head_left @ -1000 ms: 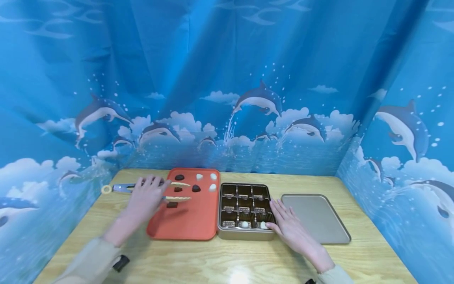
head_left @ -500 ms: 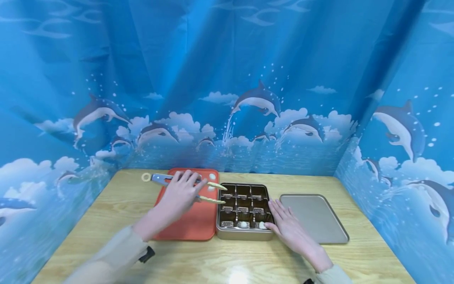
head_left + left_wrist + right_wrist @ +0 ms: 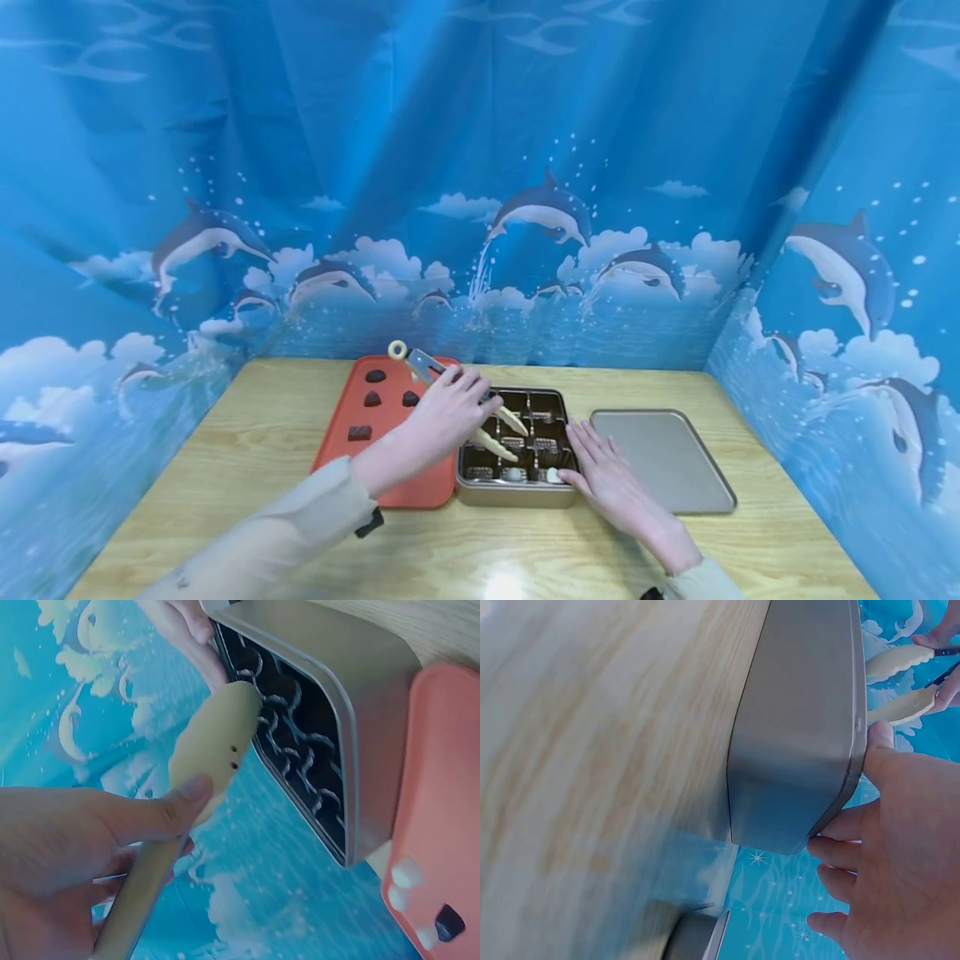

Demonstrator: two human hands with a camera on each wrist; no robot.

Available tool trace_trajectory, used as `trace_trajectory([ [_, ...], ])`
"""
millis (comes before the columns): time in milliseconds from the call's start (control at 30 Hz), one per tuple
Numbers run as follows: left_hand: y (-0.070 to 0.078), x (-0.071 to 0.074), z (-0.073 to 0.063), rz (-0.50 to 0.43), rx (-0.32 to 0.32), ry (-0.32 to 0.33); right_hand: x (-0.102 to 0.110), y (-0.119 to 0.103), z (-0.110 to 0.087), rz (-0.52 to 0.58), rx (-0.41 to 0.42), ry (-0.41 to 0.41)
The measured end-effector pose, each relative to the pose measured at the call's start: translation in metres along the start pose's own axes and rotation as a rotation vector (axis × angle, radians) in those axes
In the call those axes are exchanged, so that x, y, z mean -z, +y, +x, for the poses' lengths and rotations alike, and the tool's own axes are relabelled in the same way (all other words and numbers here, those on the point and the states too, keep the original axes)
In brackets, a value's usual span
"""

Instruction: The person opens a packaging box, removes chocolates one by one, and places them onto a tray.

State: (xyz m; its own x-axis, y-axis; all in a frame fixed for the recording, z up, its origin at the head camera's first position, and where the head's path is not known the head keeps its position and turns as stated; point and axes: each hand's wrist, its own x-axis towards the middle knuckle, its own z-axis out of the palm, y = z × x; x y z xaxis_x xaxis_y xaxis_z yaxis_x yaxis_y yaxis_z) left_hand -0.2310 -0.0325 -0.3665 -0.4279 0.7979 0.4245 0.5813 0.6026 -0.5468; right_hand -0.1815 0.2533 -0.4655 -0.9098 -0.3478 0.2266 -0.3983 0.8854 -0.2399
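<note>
My left hand (image 3: 453, 410) grips a pair of kitchen tongs (image 3: 214, 735) with cream tips and a blue-grey body. Those tips are spread apart over the front of a metal box (image 3: 517, 497), with nothing seen between them. The box has a dark divided insert (image 3: 547, 402). White candies sit in its front middle (image 3: 513, 474) and front right compartments. Against the box's right side rests my right hand (image 3: 618, 492), thumb on the rim (image 3: 859, 712) and fingers straight along the wall.
Left of the box, an orange-red tray (image 3: 416, 492) bears several dark chocolates (image 3: 359, 433) and white candies (image 3: 407, 873); my left hand and the tongs hide part of it. A flat metal lid (image 3: 660, 458) lies to the right. A blue dolphin curtain (image 3: 450, 167) stands behind the table.
My left hand has carried the tongs right from over the tray to over the box, their tips now turned down toward the front compartments. My right hand has stayed at the box's side.
</note>
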Motion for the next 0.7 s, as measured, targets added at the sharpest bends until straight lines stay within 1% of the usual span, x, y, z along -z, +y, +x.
trace_trajectory([
  [67, 0.006, 0.000, 0.005, 0.023, -0.017, -0.015, 0.000, 0.000, 0.000, -0.004, -0.001, 0.000],
  [233, 0.019, 0.002, 0.016, 0.077, -0.063, -0.082, -0.001, 0.001, 0.001, -0.012, 0.003, 0.007],
  [433, 0.033, 0.003, 0.026, 0.126, -0.117, -0.118, 0.000, 0.000, 0.001, -0.010, 0.002, 0.003],
  [467, 0.035, 0.003, 0.027, 0.132, -0.122, -0.119, 0.000, 0.000, 0.001, -0.012, 0.002, 0.003],
  [633, 0.047, 0.004, 0.036, 0.169, -0.134, -0.173, 0.001, 0.000, 0.002, -0.021, 0.008, 0.007],
  [700, 0.051, 0.006, 0.039, 0.176, -0.134, -0.209, 0.001, 0.000, 0.001, -0.022, 0.011, 0.007],
])
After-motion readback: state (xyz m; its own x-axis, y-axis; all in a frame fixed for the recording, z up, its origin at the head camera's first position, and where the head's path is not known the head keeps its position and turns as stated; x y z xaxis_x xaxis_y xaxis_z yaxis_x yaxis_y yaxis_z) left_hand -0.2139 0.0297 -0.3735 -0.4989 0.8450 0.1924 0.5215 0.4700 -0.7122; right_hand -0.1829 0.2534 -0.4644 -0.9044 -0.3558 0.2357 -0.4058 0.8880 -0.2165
